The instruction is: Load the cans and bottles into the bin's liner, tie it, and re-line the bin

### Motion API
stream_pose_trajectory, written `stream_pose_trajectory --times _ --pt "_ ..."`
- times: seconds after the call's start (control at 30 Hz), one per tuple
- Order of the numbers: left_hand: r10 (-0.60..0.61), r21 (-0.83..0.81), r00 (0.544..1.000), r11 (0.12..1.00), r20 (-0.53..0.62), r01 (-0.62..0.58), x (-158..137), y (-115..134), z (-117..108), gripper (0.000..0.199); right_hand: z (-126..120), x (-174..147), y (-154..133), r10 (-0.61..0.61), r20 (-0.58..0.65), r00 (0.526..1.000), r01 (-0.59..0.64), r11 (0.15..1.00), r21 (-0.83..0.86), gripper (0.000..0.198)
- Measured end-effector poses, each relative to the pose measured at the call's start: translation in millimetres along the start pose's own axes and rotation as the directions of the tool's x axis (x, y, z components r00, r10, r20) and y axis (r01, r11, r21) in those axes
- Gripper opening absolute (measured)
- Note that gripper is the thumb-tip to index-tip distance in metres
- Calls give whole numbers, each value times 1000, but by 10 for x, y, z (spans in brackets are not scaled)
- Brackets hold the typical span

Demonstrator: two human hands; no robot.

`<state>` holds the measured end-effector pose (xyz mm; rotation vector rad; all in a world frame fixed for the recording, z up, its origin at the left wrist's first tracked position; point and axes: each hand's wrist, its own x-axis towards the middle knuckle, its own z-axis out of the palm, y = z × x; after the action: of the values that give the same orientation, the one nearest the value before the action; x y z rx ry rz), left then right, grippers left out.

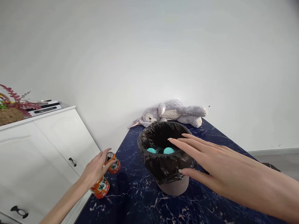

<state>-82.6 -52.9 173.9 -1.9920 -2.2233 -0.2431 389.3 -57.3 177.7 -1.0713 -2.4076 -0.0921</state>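
Observation:
My left hand (95,169) has its thumb and fingers around the upper part of an orange can (115,166) with a printed label. A second orange can (102,187) of the same look stands closer to me, partly under that hand. Over the near right side of a small waste bin (174,186), my right hand (205,158) is stretched out with fingers apart, holding nothing. A black bin bag (163,166) lines the bin and folds down over its rim. Inside lie two round teal things, one on the left (151,150) and one on the right (168,151); their lower parts are hidden.
A grey plush rabbit (171,112) lies on its side behind the bin, on the dark blue marbled tabletop (137,199). To the left stands a white cabinet (44,155) with black handles. On it sits a wicker basket (11,115) with artificial plants.

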Motion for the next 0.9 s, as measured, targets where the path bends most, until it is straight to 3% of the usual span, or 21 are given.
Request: stream_pose_trajectory --times 0.07,0.1,0.17,0.23,0.27,0.33,0.4,0.57,0.63,0.73,0.9 --pt "25 -60 984 998 -179 -37 8 155 -169 76 8 -15 9 -5 -5 1000 6 1000 11 75" --pt "36 -92 953 993 -300 -67 14 251 -273 75 8 -22 10 -10 -6 1000 10 1000 13 76" --pt "3 -162 842 981 -540 -108 19 481 -493 76 -1 -26 4 -17 -9 1000 17 1000 6 76" --pt "-18 -247 705 943 -709 -224 4 744 -687 75 -19 -21 -9 -20 -7 1000 20 1000 -5 76" --pt "-3 -299 685 901 -729 -314 -14 881 -760 73 -28 -16 -17 -18 -2 1000 18 1000 -9 76" --pt "50 -401 726 806 -686 -435 -64 1150 -847 69 -41 -8 -29 -21 8 1000 21 1000 -10 76" --pt "126 -441 771 757 -625 -481 -121 1387 -861 70 -43 -7 -35 -21 4 1000 22 1000 -4 76" --pt "289 -366 864 817 -412 -447 -207 1690 -766 66 -26 5 -24 -25 -26 999 25 1000 13 77" --pt "321 -335 889 840 -326 -427 -216 1674 -737 67 -25 23 -22 -32 -33 999 32 999 13 77" --pt "278 -321 907 868 -316 -378 -219 1528 -725 66 -23 34 -31 -51 -57 997 51 999 5 78" --pt "99 -238 967 959 -233 -156 -196 965 -633 64 -23 8 -50 -48 -56 997 47 999 -18 76"
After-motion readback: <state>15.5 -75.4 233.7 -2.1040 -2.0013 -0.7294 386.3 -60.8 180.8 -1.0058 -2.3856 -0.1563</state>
